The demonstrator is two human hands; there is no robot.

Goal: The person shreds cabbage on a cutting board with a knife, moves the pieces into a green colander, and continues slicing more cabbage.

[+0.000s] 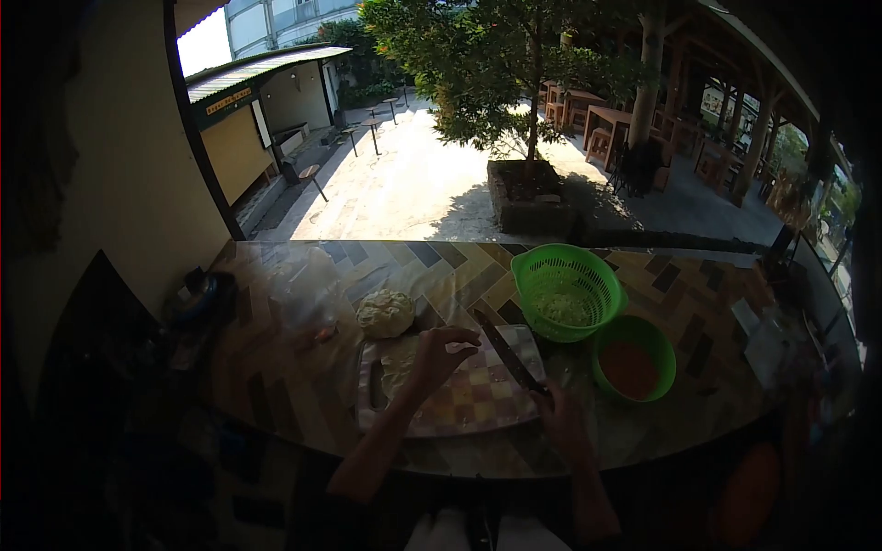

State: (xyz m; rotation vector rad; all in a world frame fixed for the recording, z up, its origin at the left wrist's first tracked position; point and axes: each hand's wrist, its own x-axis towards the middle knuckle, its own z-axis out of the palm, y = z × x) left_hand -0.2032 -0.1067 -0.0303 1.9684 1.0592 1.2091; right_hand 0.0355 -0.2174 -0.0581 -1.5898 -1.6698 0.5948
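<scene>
At the board's [478,390] four o'clock, the right hand's [558,409] fingers are clamped on the knife [511,356], its blade pointing to eleven. The left hand [447,351] hovers over the board, fingers curled toward the thumb; whether they touch, I cannot tell. A pale piece [397,367] lies on the board at nine. Farther out on the tabletop [303,386]: green bowl [668,372] at three, pale lump [386,313] at eleven, green colander [610,292] at one.

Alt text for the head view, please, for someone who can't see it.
A person's right hand holds a knife above a checkered cutting board, the left hand raised beside it. A cauliflower-like pale head sits behind the board; a green colander and green bowl stand to the right.
</scene>
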